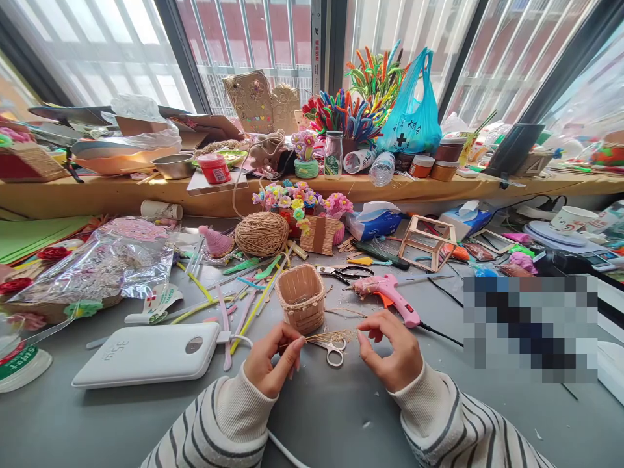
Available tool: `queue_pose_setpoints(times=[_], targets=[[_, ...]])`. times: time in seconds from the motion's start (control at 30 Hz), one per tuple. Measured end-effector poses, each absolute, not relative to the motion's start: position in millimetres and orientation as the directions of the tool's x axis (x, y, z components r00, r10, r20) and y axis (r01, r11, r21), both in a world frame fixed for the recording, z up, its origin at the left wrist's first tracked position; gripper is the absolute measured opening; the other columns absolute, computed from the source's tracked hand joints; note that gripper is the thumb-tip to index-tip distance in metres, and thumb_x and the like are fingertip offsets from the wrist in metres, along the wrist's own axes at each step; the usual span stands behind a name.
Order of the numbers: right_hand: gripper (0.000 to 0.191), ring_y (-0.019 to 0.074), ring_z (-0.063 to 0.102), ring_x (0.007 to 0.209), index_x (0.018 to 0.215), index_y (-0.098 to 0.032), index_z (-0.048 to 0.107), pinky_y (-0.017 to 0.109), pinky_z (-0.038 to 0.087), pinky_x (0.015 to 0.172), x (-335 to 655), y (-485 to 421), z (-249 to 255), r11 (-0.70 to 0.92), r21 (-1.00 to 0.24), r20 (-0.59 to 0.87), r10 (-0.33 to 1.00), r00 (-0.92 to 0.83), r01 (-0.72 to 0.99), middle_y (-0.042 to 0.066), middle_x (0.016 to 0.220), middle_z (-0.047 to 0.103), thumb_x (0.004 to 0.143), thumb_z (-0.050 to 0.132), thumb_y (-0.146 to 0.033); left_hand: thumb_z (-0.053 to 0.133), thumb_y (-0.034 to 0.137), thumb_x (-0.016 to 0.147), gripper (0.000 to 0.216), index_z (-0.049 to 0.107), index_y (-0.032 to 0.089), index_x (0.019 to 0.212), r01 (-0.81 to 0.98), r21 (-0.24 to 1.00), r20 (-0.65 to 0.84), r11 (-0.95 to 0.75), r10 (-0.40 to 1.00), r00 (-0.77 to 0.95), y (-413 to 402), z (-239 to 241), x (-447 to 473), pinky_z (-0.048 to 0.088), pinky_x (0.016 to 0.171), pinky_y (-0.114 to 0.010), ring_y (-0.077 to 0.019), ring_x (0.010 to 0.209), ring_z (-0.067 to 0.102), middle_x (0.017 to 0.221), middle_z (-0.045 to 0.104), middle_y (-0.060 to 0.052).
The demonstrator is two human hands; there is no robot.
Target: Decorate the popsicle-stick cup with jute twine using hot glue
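Between thumb and forefinger, my left hand [275,356] pinches a small bunch of fine tan strands [336,335], which fans out to the right; whether it is frayed twine or a dried sprig I cannot tell. My right hand [392,348] is closed in a pinch near the loose ends, and anything in its fingertips is too small to make out. Beneath the strands lie small white-handled scissors [335,354]. Just beyond my left hand stands a square, open-topped basket [301,302] with a braided rim. A pink glue gun [392,298] rests past my right hand.
A white power bank [149,354] with a cable lies at left. Behind the basket are black-handled scissors [348,273], a twine ball [262,234] and a wooden frame [426,242]. Pipe cleaners [251,312] lie scattered left of the basket. A crowded shelf [273,195] runs along the window.
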State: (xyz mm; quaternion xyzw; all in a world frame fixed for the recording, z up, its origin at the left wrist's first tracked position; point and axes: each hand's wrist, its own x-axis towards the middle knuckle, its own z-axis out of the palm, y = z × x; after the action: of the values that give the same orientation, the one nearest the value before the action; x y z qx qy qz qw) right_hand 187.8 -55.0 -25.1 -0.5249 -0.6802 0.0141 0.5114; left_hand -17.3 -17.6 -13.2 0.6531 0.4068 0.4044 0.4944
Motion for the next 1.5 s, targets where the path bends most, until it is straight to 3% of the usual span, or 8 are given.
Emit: queue_pose_setpoints(times=[0.57, 1.1, 1.5], targets=[[0.01, 0.0086, 0.048, 0.053, 0.076, -0.017, 0.057, 0.022, 0.046, 0.049, 187.8, -55.2, -26.7, 0.447, -0.555, 0.678, 0.732, 0.069, 0.702, 0.001, 0.067, 0.055, 0.07, 0.055, -0.01, 0.051, 0.036, 0.078, 0.023, 0.047, 0.018, 0.065, 0.148, 0.957, 0.186, -0.25, 0.918, 0.349, -18.2, -10.1, -17.5, 0.033, 0.043, -0.022, -0.0078, 0.039, 0.04, 0.045, 0.046, 0.004], [0.01, 0.0091, 0.048, 0.055, 0.079, -0.018, 0.057, 0.025, 0.045, 0.053, 185.3, -58.1, -25.0, 0.434, -0.627, 0.639, 0.762, 0.108, 0.647, 0.001, 0.07, 0.055, 0.072, 0.053, -0.012, 0.051, 0.042, 0.078, 0.029, 0.045, 0.017, 0.065, 0.154, 0.971, 0.12, -0.181, 0.933, 0.341, -17.2, -11.2, -17.5, 0.033, 0.042, -0.021, -0.0069, 0.039, 0.04, 0.046, 0.047, 0.004], [0.015, 0.009, 0.049, 0.054, 0.083, -0.017, 0.06, 0.024, 0.047, 0.051, 185.5, -58.3, -18.7, 0.479, -0.58, 0.677, 0.733, 0.062, 0.659, 0.001, 0.07, 0.056, 0.07, 0.056, -0.012, 0.051, 0.046, 0.077, 0.032, 0.045, 0.017, 0.066, 0.13, 0.981, 0.096, -0.144, 0.943, 0.317, -17.5, -10.2, -16.4, 0.03, 0.04, -0.02, -0.0053, 0.039, 0.039, 0.047, 0.046, 0.005]])
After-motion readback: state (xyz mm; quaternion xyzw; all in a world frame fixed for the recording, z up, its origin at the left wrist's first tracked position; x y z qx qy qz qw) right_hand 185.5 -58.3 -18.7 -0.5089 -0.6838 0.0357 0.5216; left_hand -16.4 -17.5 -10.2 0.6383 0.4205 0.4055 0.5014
